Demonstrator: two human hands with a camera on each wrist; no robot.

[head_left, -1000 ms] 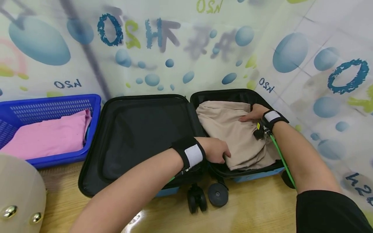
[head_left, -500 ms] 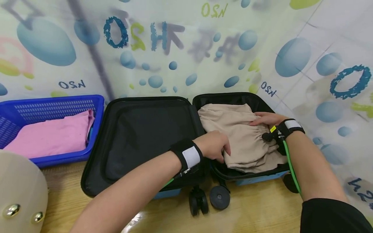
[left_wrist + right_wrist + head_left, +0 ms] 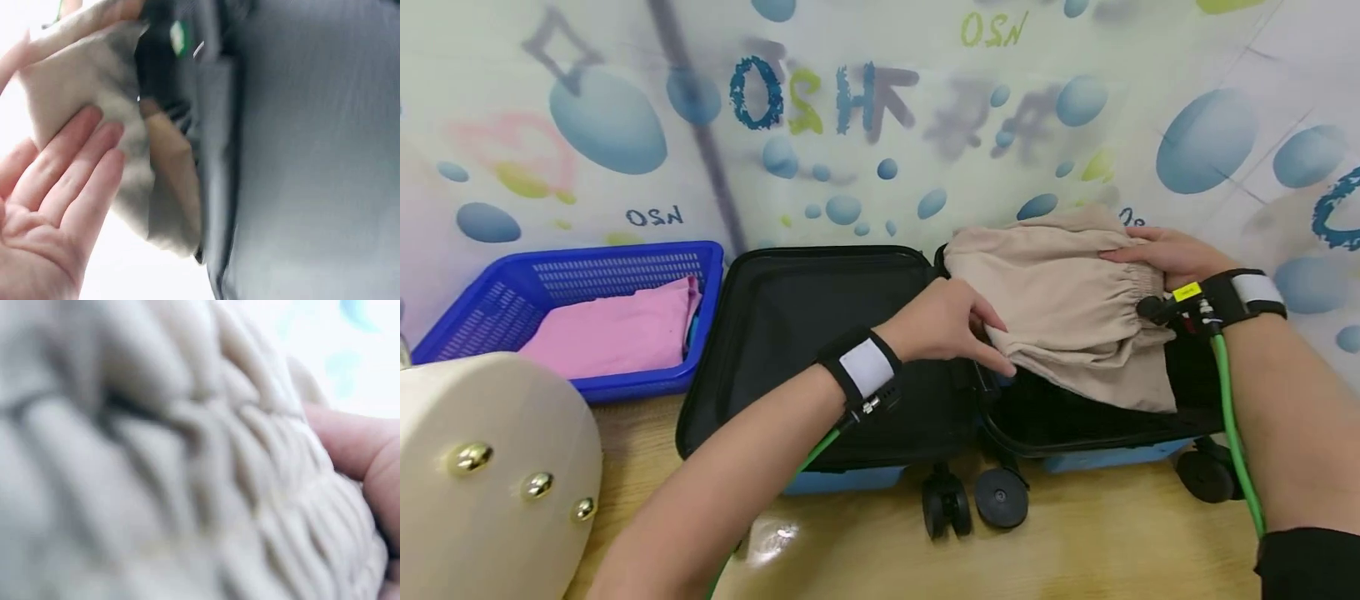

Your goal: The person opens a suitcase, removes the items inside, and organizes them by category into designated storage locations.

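Lying open on the wooden table [image 3: 1075,550], the black suitcase [image 3: 820,350] shows two halves side by side, and both hands work over the right one. The right hand [image 3: 1157,254] lies on the gathered elastic band of a folded beige garment [image 3: 1067,300], fingers laid along the top of the cloth; the right wrist view shows a thumb pressed against the ruched fabric, but how far the fingers curl round it I cannot tell. Below that hand the garment hangs raised, its lower edge above the dark bottom of the right half, which has nothing else showing in it. The left hand [image 3: 943,321] sits at the garment's near left corner, fingers straight and relaxed, their tips touching the cloth from beneath, as the left wrist view confirms with a flat palm beside the beige fabric and the suitcase's dark lining. Left of this hand, the suitcase's other half shows only its black lining. Further left stands a blue plastic basket [image 3: 625,262] holding a folded pink cloth [image 3: 613,333]. Beneath the hands, the suitcase's black wheels [image 3: 1000,496] rest on the table.
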